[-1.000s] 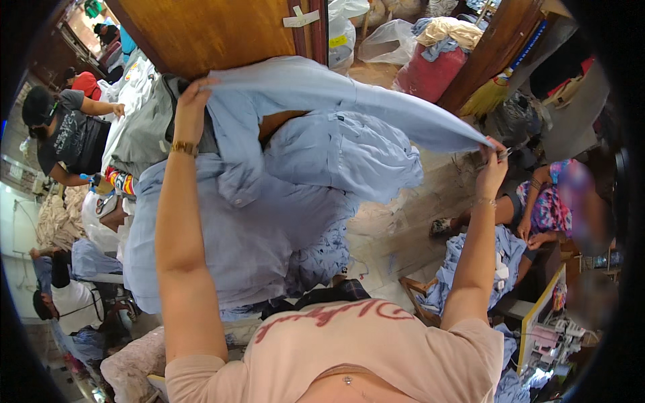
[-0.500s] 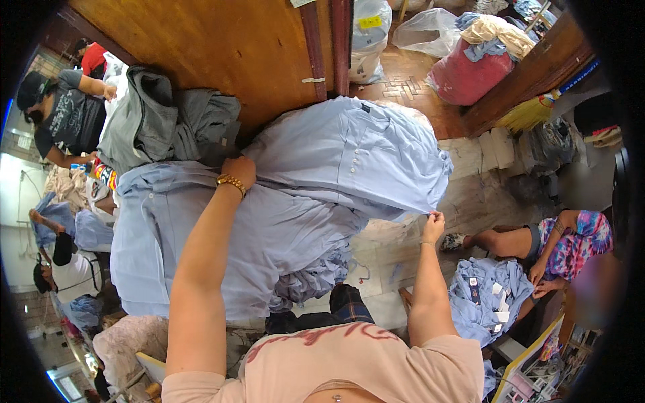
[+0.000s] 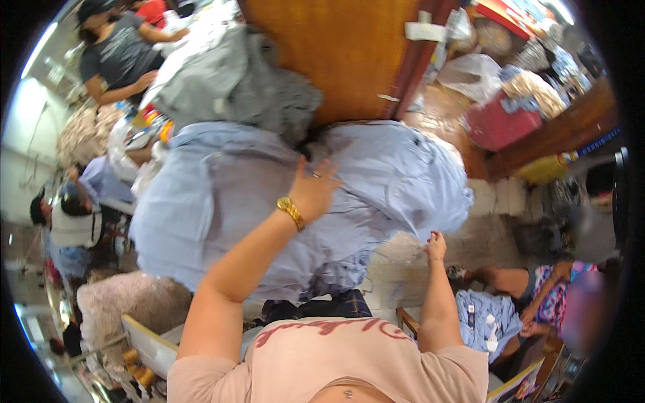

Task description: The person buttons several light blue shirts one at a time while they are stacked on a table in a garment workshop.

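the light blue shirts [image 3: 403, 181] are matt, softly creased cloth; the grey garments [image 3: 218, 84], matt rumpled cloth; the door [image 3: 336, 54], smooth glossy wood; the wristband [image 3: 291, 213], shiny gold-toned metal; the translucent bag [image 3: 470, 77], thin crinkled glossy plastic.

Wide fisheye view, head-worn, looking down from above the chest [image 3: 329, 359], near both hands [image 3: 313, 193].

Pale-blue shirts [image 3: 245, 201] — support hidden beneath.
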`<state>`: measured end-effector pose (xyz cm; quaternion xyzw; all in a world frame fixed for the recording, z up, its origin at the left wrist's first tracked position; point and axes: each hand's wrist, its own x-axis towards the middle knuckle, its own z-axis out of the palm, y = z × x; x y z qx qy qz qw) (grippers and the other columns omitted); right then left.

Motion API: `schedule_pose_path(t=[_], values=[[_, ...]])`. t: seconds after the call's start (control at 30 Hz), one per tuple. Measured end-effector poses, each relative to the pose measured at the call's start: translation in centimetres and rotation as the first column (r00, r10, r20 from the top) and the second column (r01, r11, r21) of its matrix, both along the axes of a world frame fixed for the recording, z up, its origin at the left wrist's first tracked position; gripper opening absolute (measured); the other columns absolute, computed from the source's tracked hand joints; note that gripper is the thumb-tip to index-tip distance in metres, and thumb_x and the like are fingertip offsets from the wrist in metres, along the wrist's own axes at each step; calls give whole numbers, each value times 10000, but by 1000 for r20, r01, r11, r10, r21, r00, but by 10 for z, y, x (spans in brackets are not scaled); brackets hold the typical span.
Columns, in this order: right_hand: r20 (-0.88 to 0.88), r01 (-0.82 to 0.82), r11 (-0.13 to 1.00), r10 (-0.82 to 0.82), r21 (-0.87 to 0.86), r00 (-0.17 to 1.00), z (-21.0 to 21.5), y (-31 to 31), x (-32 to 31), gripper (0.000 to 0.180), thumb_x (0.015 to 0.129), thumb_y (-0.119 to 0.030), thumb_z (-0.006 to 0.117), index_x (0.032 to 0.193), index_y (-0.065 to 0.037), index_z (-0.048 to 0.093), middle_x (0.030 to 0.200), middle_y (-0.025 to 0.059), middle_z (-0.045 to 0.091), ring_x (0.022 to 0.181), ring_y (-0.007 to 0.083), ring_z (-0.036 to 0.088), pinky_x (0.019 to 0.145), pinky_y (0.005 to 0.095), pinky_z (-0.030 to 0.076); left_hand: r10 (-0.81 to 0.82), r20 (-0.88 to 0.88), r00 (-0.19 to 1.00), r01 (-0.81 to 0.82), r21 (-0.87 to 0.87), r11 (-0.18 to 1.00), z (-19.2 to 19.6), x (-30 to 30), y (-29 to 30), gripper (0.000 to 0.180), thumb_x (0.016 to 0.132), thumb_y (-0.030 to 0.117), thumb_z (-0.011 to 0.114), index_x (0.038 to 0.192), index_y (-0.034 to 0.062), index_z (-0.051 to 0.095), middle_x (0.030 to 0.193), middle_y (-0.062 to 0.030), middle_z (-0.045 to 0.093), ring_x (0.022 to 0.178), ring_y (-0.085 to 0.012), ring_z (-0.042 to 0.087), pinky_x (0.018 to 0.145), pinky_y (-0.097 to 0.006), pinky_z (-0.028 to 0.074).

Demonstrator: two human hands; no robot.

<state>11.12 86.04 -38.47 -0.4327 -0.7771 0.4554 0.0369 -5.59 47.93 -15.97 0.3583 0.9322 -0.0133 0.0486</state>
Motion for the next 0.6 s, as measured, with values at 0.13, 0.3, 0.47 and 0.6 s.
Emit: schedule_pose_path(t=[0.13, 0.3, 0.47, 0.6], values=[[-112, -213, 976, 218, 54, 970, 11, -57, 26, 186, 859, -201, 551, 914, -38, 621, 714, 20, 586, 630, 92, 508, 578, 250, 419, 43, -3, 999, -39, 358, 933, 69, 64, -96, 372, 807, 237, 570, 1172, 173, 541, 1351, -48, 398, 1299, -229, 290, 1044, -572, 60], [-308, -222, 971, 188, -82, 933, 57, -184, 55, 202, 865, -241, 564, 875, -45, 613, 673, -10, 540, 539, 58, 423, 504, 226, 355, 500, -10, 866, -440, 459, 772, 90, 107, -283, 419, 759, 223, 649, 1162, 156, 552, 1344, -56, 407, 1284, -234, 313, 1049, -533, 85], [-393, 3, 919, -172, -394, 903, 119, -358, 72, 192, 881, -256, 548, 865, -67, 573, 649, -20, 498, 427, 35, 348, 378, 218, 278, 577, 23, 816, -521, 461, 718, 82, 122, -409, 389, 760, 266, 641, 1110, 108, 576, 1318, -123, 413, 1237, -286, 358, 1032, -500, 184], [-454, 44, 993, -92, -114, 887, 100, -396, 65, 167, 849, -230, 584, 876, -68, 559, 653, -16, 492, 422, 52, 371, 363, 207, 289, 629, 80, 774, -561, 549, 620, 69, 109, -460, 386, 796, 285, 614, 1090, 39, 569, 1253, -193, 450, 1113, -300, 465, 918, -353, 376]])
